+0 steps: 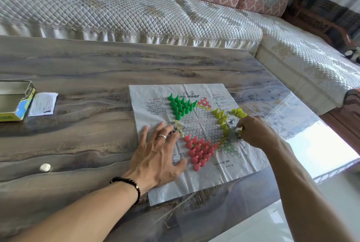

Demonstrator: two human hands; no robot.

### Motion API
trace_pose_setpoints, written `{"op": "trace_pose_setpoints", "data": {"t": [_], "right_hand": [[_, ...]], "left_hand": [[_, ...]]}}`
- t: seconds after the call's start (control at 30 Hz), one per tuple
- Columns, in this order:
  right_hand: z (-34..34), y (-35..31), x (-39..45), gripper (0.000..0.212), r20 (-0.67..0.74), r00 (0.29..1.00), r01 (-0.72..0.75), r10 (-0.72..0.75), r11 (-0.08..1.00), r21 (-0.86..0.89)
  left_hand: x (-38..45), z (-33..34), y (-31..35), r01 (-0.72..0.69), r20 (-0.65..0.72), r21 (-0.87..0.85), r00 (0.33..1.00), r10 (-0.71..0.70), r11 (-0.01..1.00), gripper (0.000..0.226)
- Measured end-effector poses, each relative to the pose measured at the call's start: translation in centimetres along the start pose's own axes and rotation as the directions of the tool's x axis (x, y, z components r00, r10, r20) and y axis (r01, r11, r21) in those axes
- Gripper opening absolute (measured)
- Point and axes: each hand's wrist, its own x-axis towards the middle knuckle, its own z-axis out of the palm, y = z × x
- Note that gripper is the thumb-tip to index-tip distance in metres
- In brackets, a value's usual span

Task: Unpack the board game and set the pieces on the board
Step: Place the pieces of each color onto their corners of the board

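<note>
Left hand (pixel 159 152) is pressing flat with spread fingers on the paper board (pixel 196 183) while the right hand (pixel 253 132) pinches a yellow piece (pixel 240 132) at the board's right point, so I'd keep that sheet pinned and seat pegs gently.

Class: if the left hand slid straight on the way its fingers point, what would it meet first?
Probably the green pieces: the left hand lies flat on the paper board, fingers pointing up-right towards them.

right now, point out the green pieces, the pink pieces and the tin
green pieces (pixel 181 106): head view, on the middle of the cluster
pink pieces (pixel 199 150): head view, on the middle of the cluster
tin (pixel 26 103): head view, on its right wall
</note>
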Motion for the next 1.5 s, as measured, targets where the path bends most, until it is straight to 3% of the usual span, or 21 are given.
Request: {"op": "trace_pose_setpoints", "data": {"t": [0.07, 0.37, 0.77, 1.27, 1.5], "right_hand": [[0.0, 0.2, 0.0, 0.030, -0.025, 1.000, -0.007, 0.009, 0.998, 0.057], [-0.5, 0.2, -1.6, 0.005, -0.156, 0.988, 0.033, 0.016, 0.952, 0.304], [-1.1, -1.7, 0.8, 0.012, -0.207, 0.978, 0.083, -0.031, 0.965, 0.249], [-0.4, -2.5, 1.8, 0.009, -0.172, 0.984, 0.082, -0.042, 0.969, 0.233], [-1.5, 0.1, 0.6, 0.013, -0.259, 0.959, -0.025, 0.113, 0.947, 0.321]], "left_hand": [[-0.1, 0.0, 0.0, 0.001, 0.005, 0.003, 1.000, -0.001, 1.000, 0.085], [0.0, 0.0, 0.0, 0.002, 0.008, 0.013, 1.000, -0.002, 1.000, 0.085], [0.0, 0.0, 0.0, 0.000, -0.002, 0.001, 1.000, 0.000, 1.000, 0.083], [-0.1, 0.0, 0.0, 0.002, -0.007, 0.004, 1.000, -0.002, 1.000, 0.081], [-0.1, 0.0, 0.0, 0.001, -0.009, -0.001, 1.000, -0.001, 1.000, 0.081]]}}
